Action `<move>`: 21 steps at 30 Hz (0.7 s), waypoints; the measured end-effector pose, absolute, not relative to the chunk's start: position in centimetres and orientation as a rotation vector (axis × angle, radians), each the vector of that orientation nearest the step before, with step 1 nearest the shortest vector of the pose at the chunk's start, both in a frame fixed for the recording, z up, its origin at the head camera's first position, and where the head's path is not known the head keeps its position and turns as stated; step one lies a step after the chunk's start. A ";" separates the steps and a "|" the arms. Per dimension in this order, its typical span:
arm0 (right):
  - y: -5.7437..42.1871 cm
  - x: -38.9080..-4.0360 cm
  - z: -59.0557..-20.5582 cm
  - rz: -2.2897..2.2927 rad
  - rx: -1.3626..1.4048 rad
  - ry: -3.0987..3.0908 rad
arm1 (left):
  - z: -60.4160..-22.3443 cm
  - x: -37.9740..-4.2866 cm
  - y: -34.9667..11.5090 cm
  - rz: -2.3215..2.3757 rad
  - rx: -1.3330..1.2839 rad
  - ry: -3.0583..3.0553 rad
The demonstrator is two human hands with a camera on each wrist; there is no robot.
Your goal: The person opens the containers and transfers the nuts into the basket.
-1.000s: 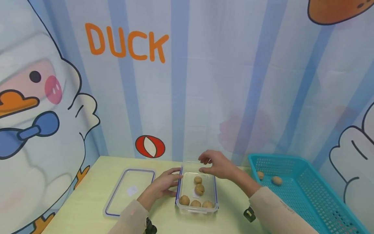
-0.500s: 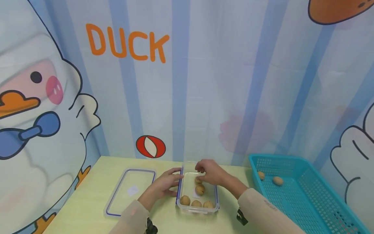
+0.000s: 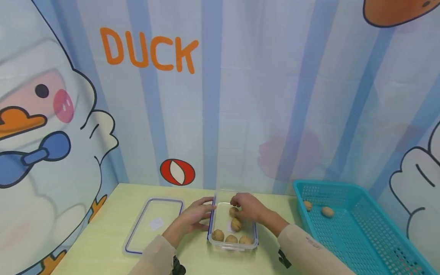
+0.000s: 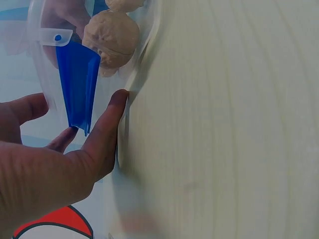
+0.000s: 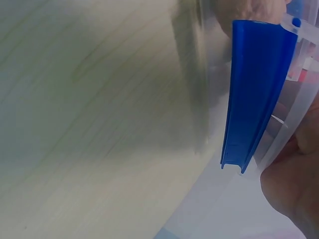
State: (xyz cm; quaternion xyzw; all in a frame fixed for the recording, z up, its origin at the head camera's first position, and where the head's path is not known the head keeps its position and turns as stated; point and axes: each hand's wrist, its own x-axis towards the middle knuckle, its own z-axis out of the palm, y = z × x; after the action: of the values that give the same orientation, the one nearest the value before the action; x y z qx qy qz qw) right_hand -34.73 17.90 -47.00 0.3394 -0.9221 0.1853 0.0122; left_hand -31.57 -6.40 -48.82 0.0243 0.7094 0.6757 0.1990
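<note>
A clear plastic food container [image 3: 223,229] with blue side clips stands on the table, holding several walnuts. Three walnuts, one of them the left front walnut [image 3: 218,235], line its near end. Spread along its left wall is my left hand [image 3: 193,217], fingertips at the rim; the left wrist view shows its thumb [image 4: 112,119] straight against the wall, beside the blue clip [image 4: 79,87]. My right hand [image 3: 250,208] reaches over the right rim, its curled fingers around the far walnut [image 3: 233,212]. Another walnut [image 3: 235,224] lies just nearer, partly beside the hand.
A clear lid [image 3: 137,233] with a blue seal lies flat on the table [image 3: 103,233] left of the container. The turquoise basket [image 3: 354,225] at the right holds a walnut [image 3: 327,211] and one more at its left wall. A printed curtain [image 3: 237,114] hangs behind.
My right hand has come down from above the container's far end to the far walnut, and its fingers have closed around it. My left hand stays at the left wall.
</note>
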 end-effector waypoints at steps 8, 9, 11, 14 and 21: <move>17.6 -34.7 -47.7 0.378 1.024 -2.899 | -48.8 -31.5 -6.4 1.873 0.052 2.012; 17.6 -34.6 -47.7 0.353 1.019 -2.901 | -48.8 -31.5 -6.4 1.872 0.051 2.015; 17.5 -34.5 -47.7 0.312 1.014 -2.901 | -48.8 -31.6 -6.3 1.873 0.054 2.015; 17.4 -34.2 -47.7 0.254 0.999 -2.904 | -48.8 -31.6 -6.4 1.875 0.055 2.011; 17.2 -33.9 -47.7 0.237 1.020 -2.886 | -49.0 -31.6 -6.5 1.871 0.062 2.013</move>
State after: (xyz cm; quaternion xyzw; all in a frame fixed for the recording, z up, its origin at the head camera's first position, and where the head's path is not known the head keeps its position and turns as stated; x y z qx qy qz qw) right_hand -33.94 17.23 -47.70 0.3319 -0.9395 0.0771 0.0357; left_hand -31.61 -6.51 -48.96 0.0221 0.7183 0.6675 0.1949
